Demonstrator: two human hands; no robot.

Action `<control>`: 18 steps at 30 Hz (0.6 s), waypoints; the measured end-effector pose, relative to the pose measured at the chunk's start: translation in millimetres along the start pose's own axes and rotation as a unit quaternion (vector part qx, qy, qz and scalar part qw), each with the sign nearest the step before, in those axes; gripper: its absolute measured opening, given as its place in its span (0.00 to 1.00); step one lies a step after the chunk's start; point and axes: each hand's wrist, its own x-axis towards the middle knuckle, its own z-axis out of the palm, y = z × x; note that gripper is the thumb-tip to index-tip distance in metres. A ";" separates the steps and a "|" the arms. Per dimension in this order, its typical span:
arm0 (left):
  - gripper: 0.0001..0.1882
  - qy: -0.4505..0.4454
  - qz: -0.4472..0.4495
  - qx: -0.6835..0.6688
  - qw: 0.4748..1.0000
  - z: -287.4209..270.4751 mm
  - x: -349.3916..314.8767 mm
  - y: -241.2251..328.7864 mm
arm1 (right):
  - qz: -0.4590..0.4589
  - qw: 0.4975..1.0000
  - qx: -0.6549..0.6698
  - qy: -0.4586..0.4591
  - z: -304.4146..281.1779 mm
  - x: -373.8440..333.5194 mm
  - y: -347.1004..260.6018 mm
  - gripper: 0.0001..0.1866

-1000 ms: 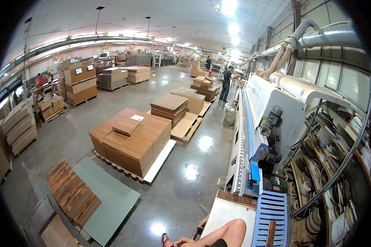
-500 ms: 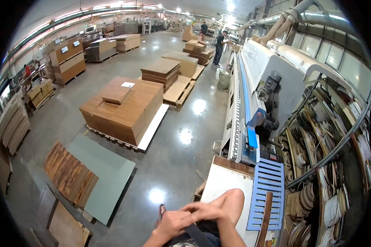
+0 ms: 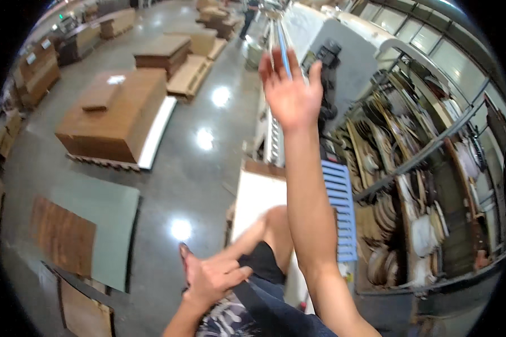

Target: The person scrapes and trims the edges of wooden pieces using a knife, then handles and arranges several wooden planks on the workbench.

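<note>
My right hand (image 3: 291, 92) is raised at the end of a stretched arm, palm toward me, fingers apart and holding nothing. Behind it in the view is the long edge-banding type machine (image 3: 343, 50), which it does not appear to touch. Low over my lap, my left hand (image 3: 215, 279) has its fingers curled at the upper end of a black strap (image 3: 258, 303), which runs down across my dark clothing. My bent bare leg (image 3: 275, 224) rests by the white tabletop (image 3: 258, 191).
A blue slatted grate (image 3: 338, 208) lies beside the white top. Racks of coiled edging strips (image 3: 388, 208) stand to the right. On the left are a pallet of brown panels (image 3: 112, 123), a grey-green sheet (image 3: 115, 224) and a wood-grain board (image 3: 64, 233). A person (image 3: 248, 19) stands far off.
My hands, together over my lap before, have parted. The right one has swung up and forward with its fingers spread, while the left stays low. The view has shifted downward and to the right.
</note>
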 end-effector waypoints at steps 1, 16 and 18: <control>0.09 0.009 -0.002 -0.020 1.000 -1.6 3.2 3.2 | 0.018 0.998 0.033 -0.056 17.8 3.6 -6.2 0.28; 0.19 0.013 0.026 -0.144 0.989 60.8 20.3 -6.5 | 0.037 0.964 -0.082 -0.249 68.5 -89.8 -12.9 0.15; 0.19 0.025 -0.018 -0.255 0.966 64.5 71.2 3.6 | -0.024 0.957 -0.140 -0.254 85.5 -112.5 -51.5 0.16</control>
